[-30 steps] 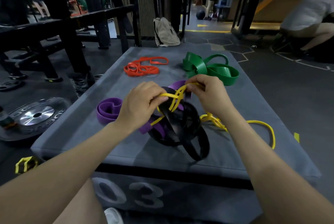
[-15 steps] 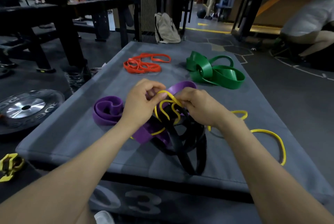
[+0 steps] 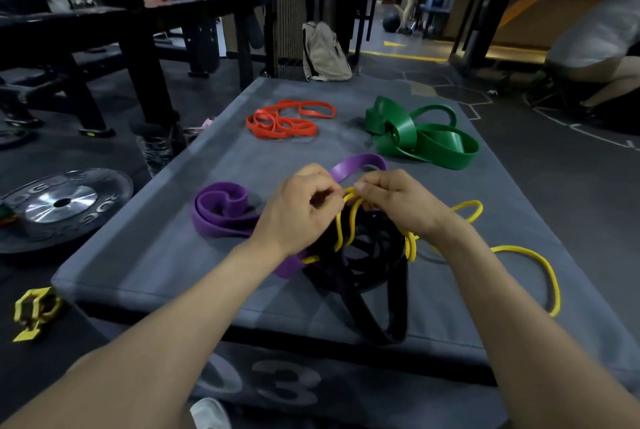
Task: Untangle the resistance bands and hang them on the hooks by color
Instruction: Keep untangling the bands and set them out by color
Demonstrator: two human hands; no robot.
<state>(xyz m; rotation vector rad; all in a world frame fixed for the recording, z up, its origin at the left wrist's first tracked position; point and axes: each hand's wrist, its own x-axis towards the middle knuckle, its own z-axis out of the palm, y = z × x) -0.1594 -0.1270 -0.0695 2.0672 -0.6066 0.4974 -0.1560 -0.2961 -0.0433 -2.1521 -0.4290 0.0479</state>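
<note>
On top of the grey padded box (image 3: pixel 145 255), used as a counter, the black band (image 3: pixel 374 276) is lying coiled at the near middle and serving as the landmark. Left of it and beyond it the purple band (image 3: pixel 221 217) is trailing under both hands. Far beyond it the green band (image 3: pixel 429 137) and the orange band (image 3: pixel 284 122) are sitting apart, already freed. Threading through it, the yellow band (image 3: pixel 349 220) is running from the fingers (image 3: pixel 363 191) down across its coils and out to its right in a long loop. The left hand (image 3: pixel 298 210) and right hand (image 3: pixel 398 203) are both pinching yellow strands just above it, nearly touching. Compared with a moment ago, the hands are sitting closer together and lower over the knot.
</note>
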